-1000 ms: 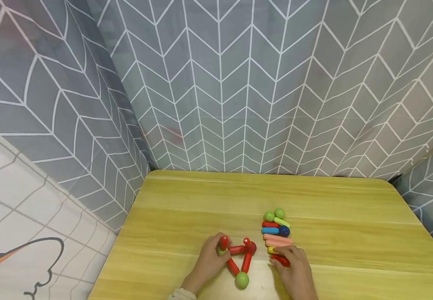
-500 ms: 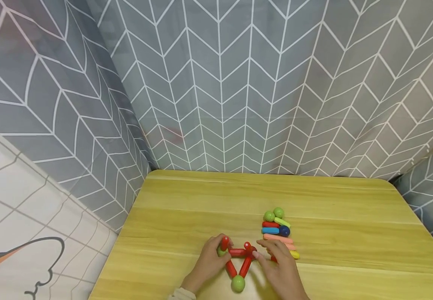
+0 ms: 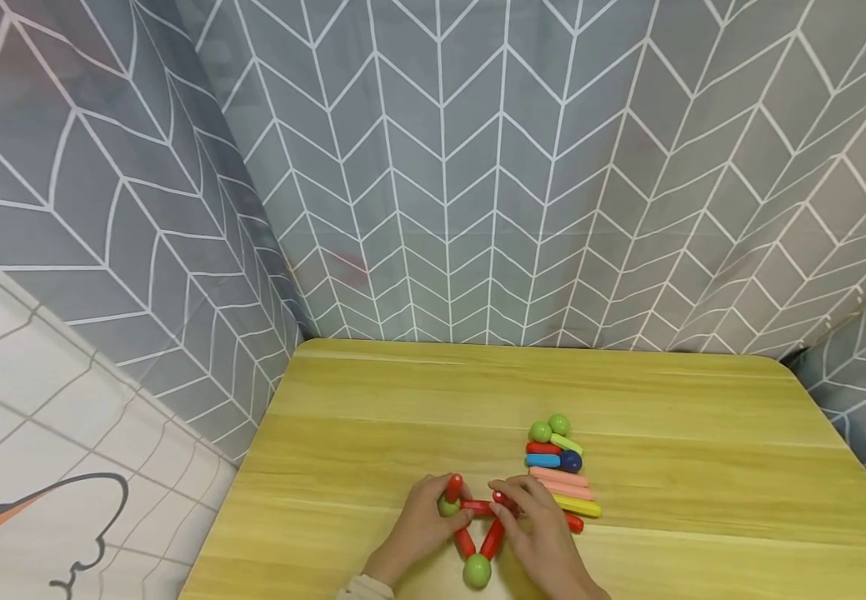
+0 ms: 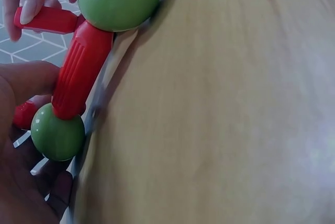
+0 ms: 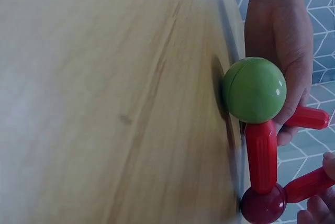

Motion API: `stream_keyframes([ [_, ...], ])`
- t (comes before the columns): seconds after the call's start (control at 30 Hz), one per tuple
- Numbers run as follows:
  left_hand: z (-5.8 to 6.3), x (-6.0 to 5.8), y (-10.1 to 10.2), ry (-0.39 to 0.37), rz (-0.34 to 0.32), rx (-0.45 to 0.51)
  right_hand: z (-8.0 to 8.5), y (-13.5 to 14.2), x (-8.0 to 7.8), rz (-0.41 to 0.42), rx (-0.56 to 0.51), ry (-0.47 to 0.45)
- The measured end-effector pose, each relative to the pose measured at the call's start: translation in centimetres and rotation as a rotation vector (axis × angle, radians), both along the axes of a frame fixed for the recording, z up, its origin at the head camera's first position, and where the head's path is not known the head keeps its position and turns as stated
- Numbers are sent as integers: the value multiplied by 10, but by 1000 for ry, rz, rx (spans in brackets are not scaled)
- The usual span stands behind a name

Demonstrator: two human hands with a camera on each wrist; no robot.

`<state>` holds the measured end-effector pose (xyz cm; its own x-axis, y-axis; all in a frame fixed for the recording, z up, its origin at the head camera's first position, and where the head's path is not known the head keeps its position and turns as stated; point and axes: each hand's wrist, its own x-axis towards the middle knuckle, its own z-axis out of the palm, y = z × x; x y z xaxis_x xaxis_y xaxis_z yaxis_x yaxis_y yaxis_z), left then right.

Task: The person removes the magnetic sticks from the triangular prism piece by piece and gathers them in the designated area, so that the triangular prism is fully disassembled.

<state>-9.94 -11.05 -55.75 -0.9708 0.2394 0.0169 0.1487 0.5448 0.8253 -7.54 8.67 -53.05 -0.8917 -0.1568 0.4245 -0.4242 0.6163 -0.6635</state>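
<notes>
A triangle of red toy rods and balls lies on the table. Its front corner is a green ball, and a dark red ball forms the right corner. My left hand holds the left corner, around a second green ball from which a red rod stands up. At the right corner, my right hand pinches another raised red rod joined to the dark red ball. In the head view, that hand mostly hides the dark red ball.
Right of the triangle lie loose pieces: two green balls, a lime rod, a blue rod, a dark blue ball, pink rods, a yellow rod and red rods. A patterned grey curtain hangs behind the table.
My right hand has moved left from the loose rods to the triangle and now pinches its raised right rod. The yellow rod has shifted right. My left hand stays at the left corner.
</notes>
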Motion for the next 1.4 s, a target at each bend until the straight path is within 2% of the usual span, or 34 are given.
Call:
stream_keyframes([
  [0.2,1,1,0,-17,11,-15,2,2,4,-28,-27,-67],
  [0.4,1,2,0,-13,13,-39,5,5,9,-67,-49,-172],
  [0.73,3,2,-1,1,-12,2,3,12,14,-120,-87,-294],
  [0.93,3,2,-1,-1,5,-5,-2,14,14,-199,-67,-364],
  [1.17,2,2,-1,-8,8,-8,-6,17,15,-239,-163,-469],
  [1.4,3,3,-2,-5,12,-3,-8,17,15,-242,-198,-491],
])
